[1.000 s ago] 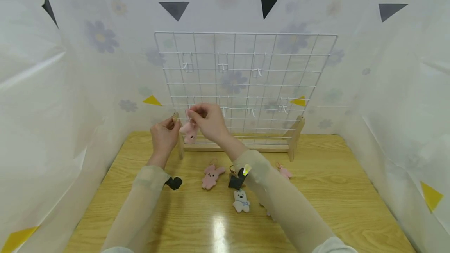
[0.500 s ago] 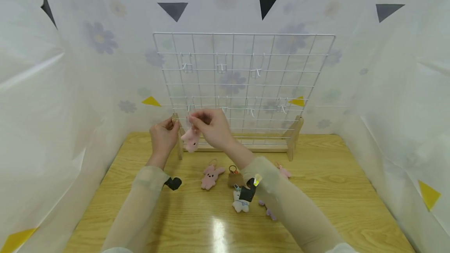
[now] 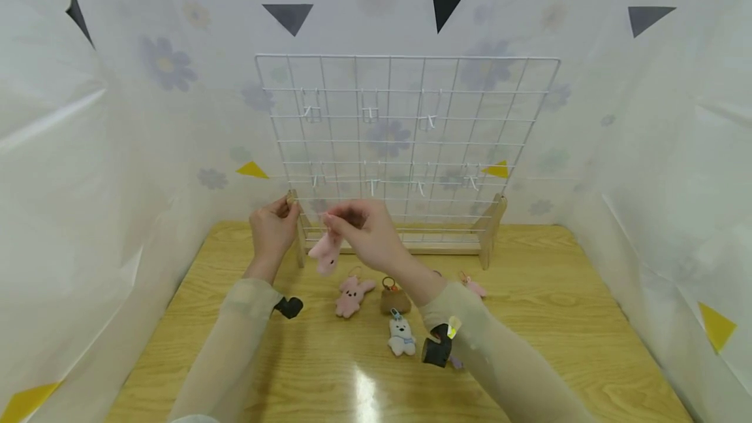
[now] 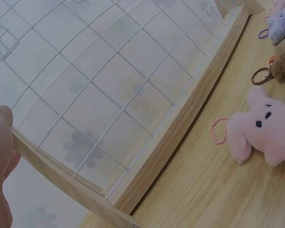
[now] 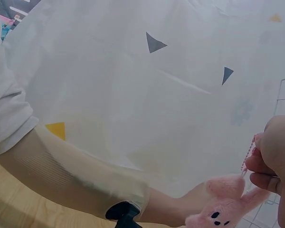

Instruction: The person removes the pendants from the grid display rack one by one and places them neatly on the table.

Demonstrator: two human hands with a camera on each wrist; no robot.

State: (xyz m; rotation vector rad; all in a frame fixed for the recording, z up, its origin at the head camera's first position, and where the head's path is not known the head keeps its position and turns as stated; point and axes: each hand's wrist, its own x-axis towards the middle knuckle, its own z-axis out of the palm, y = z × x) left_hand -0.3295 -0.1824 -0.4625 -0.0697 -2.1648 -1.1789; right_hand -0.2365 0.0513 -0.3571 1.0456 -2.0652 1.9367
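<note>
In the head view my right hand (image 3: 370,230) pinches the beaded chain of a pink bunny plush keychain (image 3: 326,254), which dangles with its ears and face showing. The right wrist view shows the chain (image 5: 249,154) between thumb and fingers and the bunny (image 5: 223,209) below. My left hand (image 3: 273,227) grips the top of the left wooden post (image 3: 301,243) of a white wire grid rack (image 3: 390,141). In the left wrist view that post (image 4: 71,185) slopes down from the hand to the base. The bunny hangs in front of the grid, apart from its hooks.
On the table lie another pink bunny keychain (image 3: 349,299), a brown plush (image 3: 395,300), a white bear plush (image 3: 402,338) and a pink plush (image 3: 474,288). A purple plush (image 3: 456,362) is mostly hidden by my right wrist. Several white hooks (image 3: 371,113) sit on the grid.
My right hand has come down and slightly right, away from the lower left hook, carrying the bunny along. My left hand has stayed on the post.
</note>
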